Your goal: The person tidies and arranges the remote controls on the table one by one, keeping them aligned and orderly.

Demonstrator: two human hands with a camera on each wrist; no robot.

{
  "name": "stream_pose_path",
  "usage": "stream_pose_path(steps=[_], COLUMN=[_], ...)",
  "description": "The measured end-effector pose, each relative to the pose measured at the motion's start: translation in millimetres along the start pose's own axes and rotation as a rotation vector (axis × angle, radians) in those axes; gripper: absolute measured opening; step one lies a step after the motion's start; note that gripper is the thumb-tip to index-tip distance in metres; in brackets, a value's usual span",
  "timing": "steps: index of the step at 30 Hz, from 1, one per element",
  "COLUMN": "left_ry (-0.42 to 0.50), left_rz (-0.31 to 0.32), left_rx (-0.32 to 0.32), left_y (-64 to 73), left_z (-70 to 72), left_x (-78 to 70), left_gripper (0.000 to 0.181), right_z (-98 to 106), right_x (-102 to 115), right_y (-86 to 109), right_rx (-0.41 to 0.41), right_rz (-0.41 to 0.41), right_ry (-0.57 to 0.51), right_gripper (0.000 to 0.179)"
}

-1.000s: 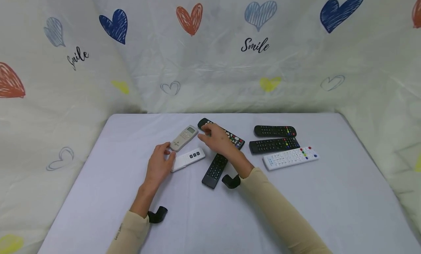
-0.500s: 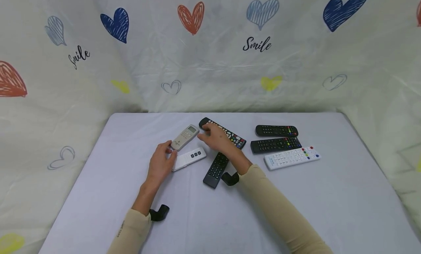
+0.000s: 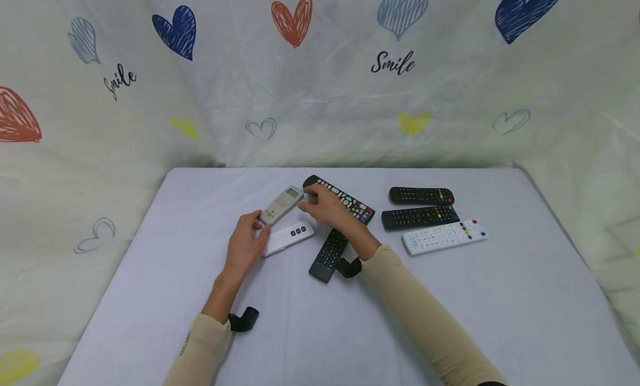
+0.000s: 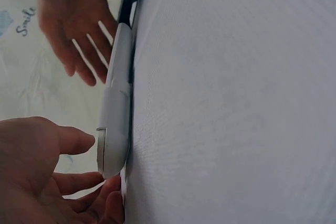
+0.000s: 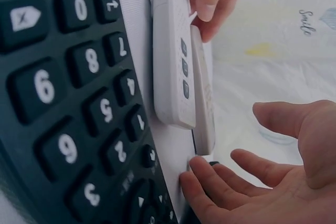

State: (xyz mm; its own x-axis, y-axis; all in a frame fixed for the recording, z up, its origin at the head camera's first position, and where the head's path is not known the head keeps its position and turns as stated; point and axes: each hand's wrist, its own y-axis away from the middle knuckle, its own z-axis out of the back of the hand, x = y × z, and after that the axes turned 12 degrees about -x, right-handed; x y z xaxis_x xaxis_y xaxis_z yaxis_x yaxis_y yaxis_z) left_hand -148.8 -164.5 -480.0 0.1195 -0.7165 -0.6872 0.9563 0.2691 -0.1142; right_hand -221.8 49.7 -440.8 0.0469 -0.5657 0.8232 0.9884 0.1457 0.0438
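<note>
On one black remote, digits 0–9

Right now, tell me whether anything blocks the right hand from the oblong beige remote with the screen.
Nothing visible stands between the right hand and the beige remote; the oblong white three-button remote lies alongside, outside the gap.
</note>
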Motion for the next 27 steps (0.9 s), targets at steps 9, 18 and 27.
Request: stream_pose_path(steps=[9,18,27], left_ry=[0.000,0.019,0.030], left_rz=[0.024,0.030,0.025], left_rx=[0.007,0.008,0.013], left_y=[-2.8,-4.6,-7.2], left_z=[-1.3,-1.0,-1.1], left_x=[0.1,-0.1,3.9], left_gripper=[0.055,0.054,0.053], right_z=[-5,-8,-12], right_x=[2,4,0], right_y=[-3.2,-5.7,-8.0], right_rx=[0.010,0.037,0.041], right_rz=[0.000,-0.024,0.000], right_ry=[0.022,0.035,0.024], right_gripper=[0.059,0.064,0.061])
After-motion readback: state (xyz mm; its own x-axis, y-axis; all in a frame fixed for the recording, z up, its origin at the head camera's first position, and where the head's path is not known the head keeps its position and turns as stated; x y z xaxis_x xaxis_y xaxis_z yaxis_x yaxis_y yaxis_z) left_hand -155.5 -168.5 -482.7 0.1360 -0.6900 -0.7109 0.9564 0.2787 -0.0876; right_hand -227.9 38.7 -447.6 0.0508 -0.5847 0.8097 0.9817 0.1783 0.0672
